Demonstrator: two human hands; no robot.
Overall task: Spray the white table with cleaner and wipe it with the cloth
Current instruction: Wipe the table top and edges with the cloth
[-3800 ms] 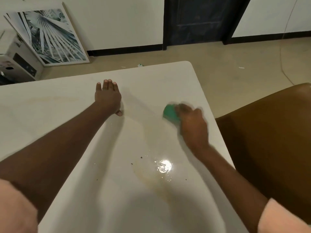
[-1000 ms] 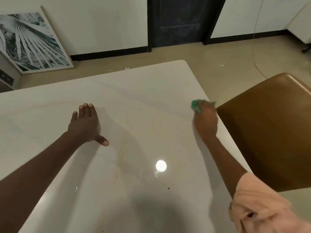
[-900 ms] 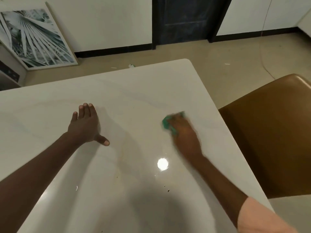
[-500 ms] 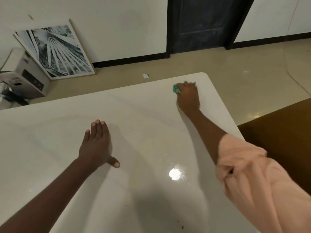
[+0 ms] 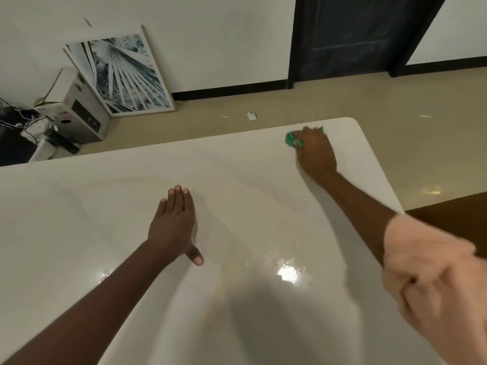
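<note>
The white table (image 5: 105, 212) fills the lower view, glossy and wet-looking around a light reflection. My right hand (image 5: 315, 154) is stretched to the far right corner and pressed down on a bunched green cloth (image 5: 291, 139), which sticks out from under the fingers. My left hand (image 5: 174, 225) lies flat on the table's middle, fingers together, thumb out, holding nothing. No spray bottle is in sight.
A brown chair (image 5: 453, 206) stands at the table's right edge. On the floor beyond the table are a framed palm-leaf picture (image 5: 123, 77) leaning on the wall, a white box (image 5: 76, 111) with cables, and paper scraps (image 5: 251, 115). A dark door (image 5: 355, 35) is behind.
My right hand has carried the cloth from the table's right edge and middle up to the far right corner. My left hand has stayed flat in place.
</note>
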